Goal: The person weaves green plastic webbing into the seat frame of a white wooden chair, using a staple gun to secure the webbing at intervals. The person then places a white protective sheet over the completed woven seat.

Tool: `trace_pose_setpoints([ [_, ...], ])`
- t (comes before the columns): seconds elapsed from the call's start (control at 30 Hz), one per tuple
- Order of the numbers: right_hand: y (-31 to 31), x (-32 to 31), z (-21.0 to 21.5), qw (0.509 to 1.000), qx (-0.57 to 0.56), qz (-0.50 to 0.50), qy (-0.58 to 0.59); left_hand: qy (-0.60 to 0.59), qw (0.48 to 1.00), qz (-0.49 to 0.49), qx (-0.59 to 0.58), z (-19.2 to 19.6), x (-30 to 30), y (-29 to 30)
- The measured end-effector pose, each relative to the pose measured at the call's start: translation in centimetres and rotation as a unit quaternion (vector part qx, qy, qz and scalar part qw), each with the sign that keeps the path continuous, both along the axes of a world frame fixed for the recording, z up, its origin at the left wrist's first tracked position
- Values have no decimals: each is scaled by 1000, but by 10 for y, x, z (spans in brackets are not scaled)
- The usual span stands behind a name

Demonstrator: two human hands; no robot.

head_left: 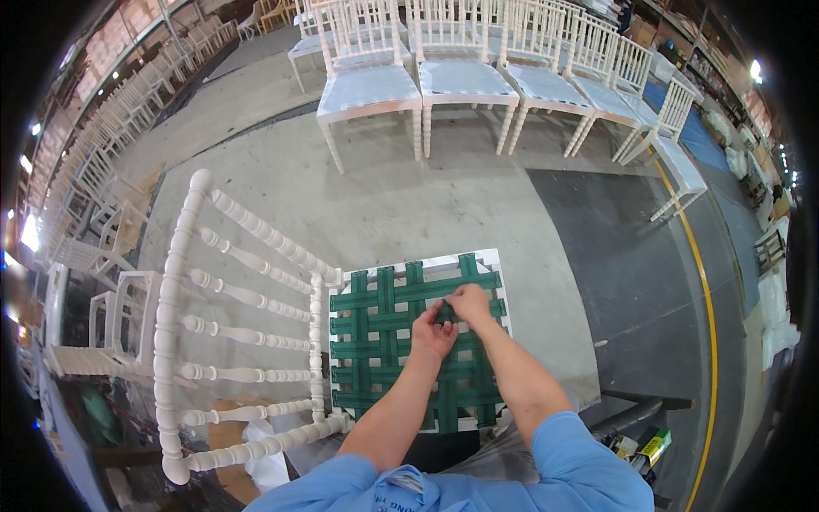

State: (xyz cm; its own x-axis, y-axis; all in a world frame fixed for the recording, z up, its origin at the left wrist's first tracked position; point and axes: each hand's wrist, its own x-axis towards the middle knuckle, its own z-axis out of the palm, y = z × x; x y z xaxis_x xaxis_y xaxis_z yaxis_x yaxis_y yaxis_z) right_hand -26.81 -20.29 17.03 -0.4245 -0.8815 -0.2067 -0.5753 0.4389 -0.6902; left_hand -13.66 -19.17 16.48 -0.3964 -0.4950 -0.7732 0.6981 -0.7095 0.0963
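Observation:
A white wooden chair with turned spindles lies before me, its backrest point(247, 333) to the left and its seat frame point(503, 290) under my hands. Dark green webbing straps point(367, 299) criss-cross the seat in an over-and-under weave. One lengthwise strap point(448, 405) runs from the near edge up toward my fingers. My left hand point(433, 334) is closed on this strap near the middle of the weave. Just beyond and to the right, my right hand point(470, 305) pinches at the same strap with bent fingers. The strap's end is hidden between my fingers.
White chairs with pale covered seats point(465, 78) stand in a row across the floor ahead. More white chair frames point(107, 230) line the left side. A yellow floor line point(704, 299) curves along the right. A green-and-yellow box point(655, 445) sits low at my right.

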Motion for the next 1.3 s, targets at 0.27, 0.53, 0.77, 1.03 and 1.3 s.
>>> trace_pose_setpoints([
  [0.27, -8, -33, 34, 872, 125, -151, -449, -406, 795, -268, -362, 27, 40, 17],
  [0.53, 14, -26, 43, 875, 124, -134, -449, -532, 492, -264, -637, 26, 18, -19],
  [0.77, 23, -36, 34, 858, 109, -152, -478, -502, 659, -275, -488, 33, -5, -14],
  [1.03, 43, -45, 16, 981, -174, 62, -60, -332, 832, -251, -367, 47, 0, -35],
  [1.3, 30, -26, 25, 964, -182, 64, -183, -268, 843, -239, -399, 39, 24, -32],
])
